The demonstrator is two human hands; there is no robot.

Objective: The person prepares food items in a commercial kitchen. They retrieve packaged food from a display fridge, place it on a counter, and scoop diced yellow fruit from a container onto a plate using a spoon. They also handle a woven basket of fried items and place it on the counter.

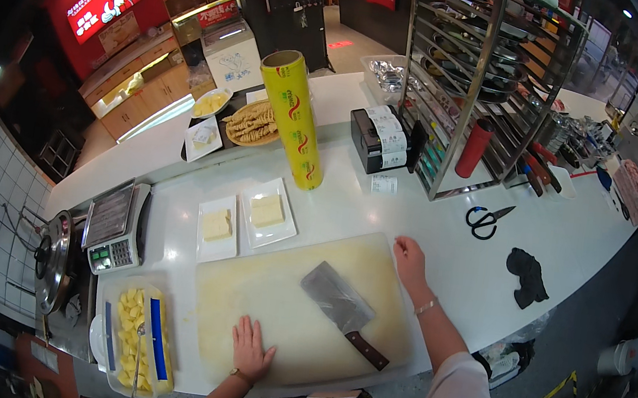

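Note:
My left hand [250, 347] lies palm down on the large white cutting board [256, 305], fingers slightly spread and holding nothing. My right hand [409, 262] rests by the board's upper right edge with its fingers curled; their undersides are hidden. Between the hands a cleaver [338, 298] lies flat on the board, its dark wooden handle toward me. Just beyond the board, two white rectangular plates hold pale, tofu-like blocks, one on the left plate [216, 252] and one on the right plate [273, 235]. A plastic container [154, 383] of yellow chunks and a spoon [138, 356] stands left.
A digital scale [120, 227] and a lidded pan [54, 261] are at the left. A yellow cling film roll [293, 117] stands upright behind the plates. A receipt printer [378, 140], metal rack [451, 156], scissors [485, 221] and black cloth [526, 277] occupy the right.

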